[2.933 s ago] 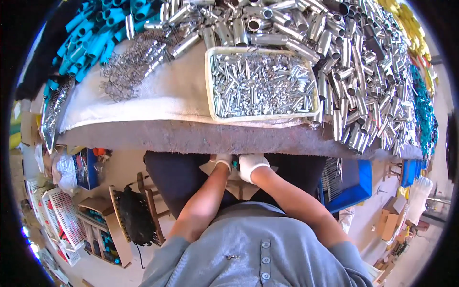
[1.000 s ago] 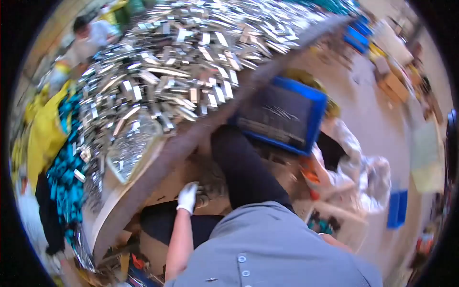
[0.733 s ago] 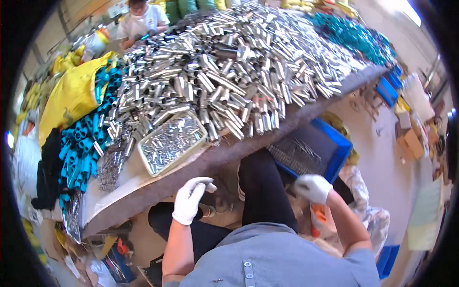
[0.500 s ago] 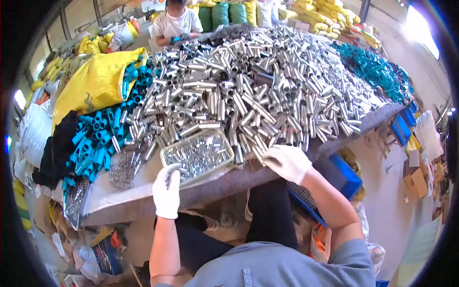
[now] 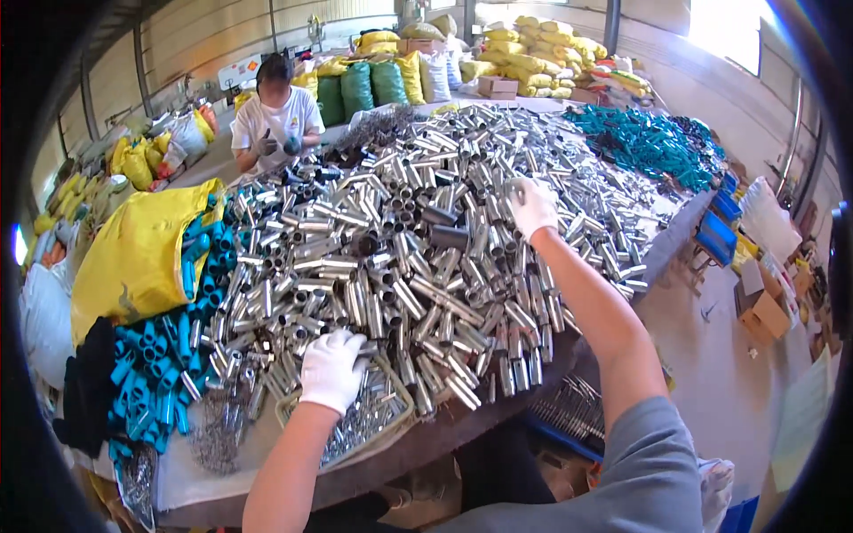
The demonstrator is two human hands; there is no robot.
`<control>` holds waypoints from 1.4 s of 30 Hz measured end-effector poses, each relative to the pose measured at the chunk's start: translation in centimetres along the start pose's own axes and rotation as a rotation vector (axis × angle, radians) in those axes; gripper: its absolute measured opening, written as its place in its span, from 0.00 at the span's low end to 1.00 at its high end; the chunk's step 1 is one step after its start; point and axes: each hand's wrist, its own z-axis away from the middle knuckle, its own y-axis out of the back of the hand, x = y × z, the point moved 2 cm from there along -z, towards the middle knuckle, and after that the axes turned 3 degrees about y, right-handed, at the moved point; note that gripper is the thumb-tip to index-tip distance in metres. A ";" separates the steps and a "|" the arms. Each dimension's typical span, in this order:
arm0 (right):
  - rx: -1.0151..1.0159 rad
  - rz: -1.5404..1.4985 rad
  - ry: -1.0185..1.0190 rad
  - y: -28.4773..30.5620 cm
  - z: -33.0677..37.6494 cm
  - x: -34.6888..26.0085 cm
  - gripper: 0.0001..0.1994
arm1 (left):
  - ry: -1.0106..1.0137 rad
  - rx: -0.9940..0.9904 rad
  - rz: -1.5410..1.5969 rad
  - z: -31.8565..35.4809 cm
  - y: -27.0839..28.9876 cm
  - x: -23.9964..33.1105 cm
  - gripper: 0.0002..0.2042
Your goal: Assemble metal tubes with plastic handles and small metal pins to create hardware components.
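Metal tubes [image 5: 447,301] lie all rnd R grip [image 5: 534,206], just beyond L grip [image 5: 331,370].

Left hand [image 5: 330,373]: I see it in a plain white glove [image 5: 322,386] ending at the wrist.
Right hand [image 5: 534,206]: a matching white one, cut just as short.
Right forearm [image 5: 597,306]: bare between glove and sleeve.
Sleeve [image 5: 647,457]: short, grey, loose.
Shirt [image 5: 555,515]: same grey, from what reaches me.
Trousers [image 5: 498,466]: black, details lost in shadow.
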 end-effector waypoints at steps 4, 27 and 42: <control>-0.106 0.041 -0.147 -4.1 -6.1 5.7 0.13 | 0.034 -0.120 -0.141 -0.8 -0.3 -0.6 0.10; -0.558 0.230 0.151 -6.3 -14.3 10.7 0.17 | 1.071 0.190 1.857 5.4 4.4 2.8 0.14; 0.214 -0.028 0.344 -3.6 -11.7 5.0 0.19 | 0.798 0.157 2.493 7.4 2.9 3.0 0.18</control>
